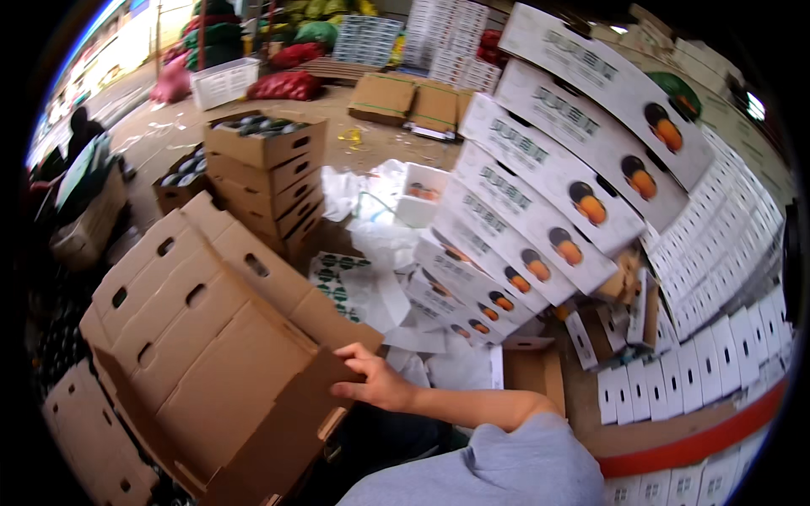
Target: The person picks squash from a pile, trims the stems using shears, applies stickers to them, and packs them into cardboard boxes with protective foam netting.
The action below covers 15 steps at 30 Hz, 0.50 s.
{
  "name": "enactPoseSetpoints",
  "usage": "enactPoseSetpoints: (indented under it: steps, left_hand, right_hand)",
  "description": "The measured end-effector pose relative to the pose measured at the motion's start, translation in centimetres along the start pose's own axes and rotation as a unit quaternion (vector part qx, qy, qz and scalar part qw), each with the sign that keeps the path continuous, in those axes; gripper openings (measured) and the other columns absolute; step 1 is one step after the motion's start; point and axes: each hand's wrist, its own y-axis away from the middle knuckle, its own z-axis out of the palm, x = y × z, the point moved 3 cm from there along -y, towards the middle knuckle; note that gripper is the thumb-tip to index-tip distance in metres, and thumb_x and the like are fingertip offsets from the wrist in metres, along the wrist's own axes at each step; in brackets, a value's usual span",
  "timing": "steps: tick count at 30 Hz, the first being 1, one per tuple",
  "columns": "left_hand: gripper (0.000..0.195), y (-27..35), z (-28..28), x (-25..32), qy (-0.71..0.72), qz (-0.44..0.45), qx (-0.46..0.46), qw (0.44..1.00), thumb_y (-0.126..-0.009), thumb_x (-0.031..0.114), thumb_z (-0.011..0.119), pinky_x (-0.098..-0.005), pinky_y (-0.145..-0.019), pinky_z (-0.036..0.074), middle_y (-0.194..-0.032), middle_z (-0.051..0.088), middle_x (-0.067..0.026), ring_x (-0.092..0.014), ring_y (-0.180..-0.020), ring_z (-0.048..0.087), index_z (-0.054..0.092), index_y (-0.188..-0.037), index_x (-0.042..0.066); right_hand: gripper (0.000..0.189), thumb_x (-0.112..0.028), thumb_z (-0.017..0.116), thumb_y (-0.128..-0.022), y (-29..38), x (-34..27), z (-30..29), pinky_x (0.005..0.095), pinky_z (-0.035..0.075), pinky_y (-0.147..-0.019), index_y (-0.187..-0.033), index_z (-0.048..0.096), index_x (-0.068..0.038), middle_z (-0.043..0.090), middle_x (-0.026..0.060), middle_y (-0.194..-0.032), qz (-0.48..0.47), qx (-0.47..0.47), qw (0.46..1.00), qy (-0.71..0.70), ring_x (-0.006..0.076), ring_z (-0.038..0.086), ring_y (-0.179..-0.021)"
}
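Note:
A brown cardboard box with its long flaps spread up and outward leans before me, filling the lower left. Oval handholes pierce its flaps. My right hand grips the box's near right corner, thumb on the lower side and fingers over the edge. My left hand is out of view. Another flat brown cardboard piece with handholes lies at the far lower left, beside dark round produce.
A stack of brown boxes holds dark green produce on top. White printed cartons rise in a tall leaning stack on the right. White sheets and an open box lie on the floor between. White cartons line the lower right.

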Motion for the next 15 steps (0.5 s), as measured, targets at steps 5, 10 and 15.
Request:
enactPoseSetpoints:
  steps: [5, 10, 15]
  left_hand:
    - [0.044, -3.0, 5.7, 8.6, -0.396, 0.362, -0.259, 0.803, -0.082, 0.017, 0.061, -0.0488, -0.093, 0.039, -0.123, 0.046, -0.0232, -0.037, -0.113, 0.044, 0.049, -0.121, 0.000]
    - [0.045, -3.4, 9.3, 4.7, -0.418, 0.238, -0.518, 0.707, -0.081, 0.024, 0.058, -0.0459, -0.082, 0.044, -0.112, 0.051, -0.0224, -0.040, -0.097, 0.052, 0.049, -0.119, 0.001]
    - [0.026, -6.1, 9.2, 1.4, -0.403, 0.178, -0.652, 0.616, -0.073, 0.014, 0.060, -0.0462, -0.065, 0.047, -0.098, 0.055, -0.0224, -0.039, -0.078, 0.056, 0.053, -0.095, 0.002]
  right_hand:
    - [0.063, -0.019, 0.065, -0.073, 0.5, -3.4, 1.8, 0.0429, 0.029, -0.102, -0.128, 0.042, 0.002, 0.037, 0.0207, -0.136, -0.333, 0.028, 0.800, 0.499, 0.0347, 0.036, -0.125]
    - [0.029, -0.016, 0.061, -0.072, -1.9, -1.5, 5.7, 0.0440, 0.048, -0.071, -0.097, 0.065, -0.002, 0.057, 0.0195, -0.116, -0.167, -0.378, 0.762, 0.499, 0.0326, 0.055, -0.106]
    - [0.016, -0.009, 0.060, -0.067, -3.7, -2.5, 6.8, 0.0444, 0.049, -0.065, -0.077, 0.067, 0.002, 0.066, 0.0182, -0.083, -0.167, -0.508, 0.679, 0.503, 0.0324, 0.062, -0.081]
